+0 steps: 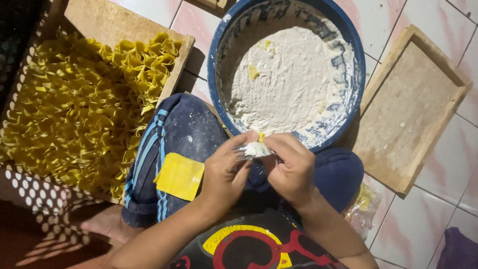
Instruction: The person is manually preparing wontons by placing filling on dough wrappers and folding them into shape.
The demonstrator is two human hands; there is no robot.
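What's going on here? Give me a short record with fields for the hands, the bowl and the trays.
Left hand: pinching a small wrapper with white filling
Right hand: pinching the same piece
Blue bowl: holds white paste
Left tray: piled with folded yellow dumplings
Right tray: bare wood
Knee: yellow wrapper stack

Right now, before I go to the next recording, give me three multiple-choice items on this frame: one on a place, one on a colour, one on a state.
1. Where do the yellow wrappers lie?
A. on the person's knee
B. in the bowl
C. in the right tray

2. What colour is the bowl?
A. red
B. blue
C. green

3. How is the right tray?
A. full of folded pieces
B. covered by a cloth
C. bare but for a dusting of flour

Answers:
1 A: they rest on the blue trouser leg.
2 B: its rim is blue.
3 C: the folded pieces fill the left tray instead.
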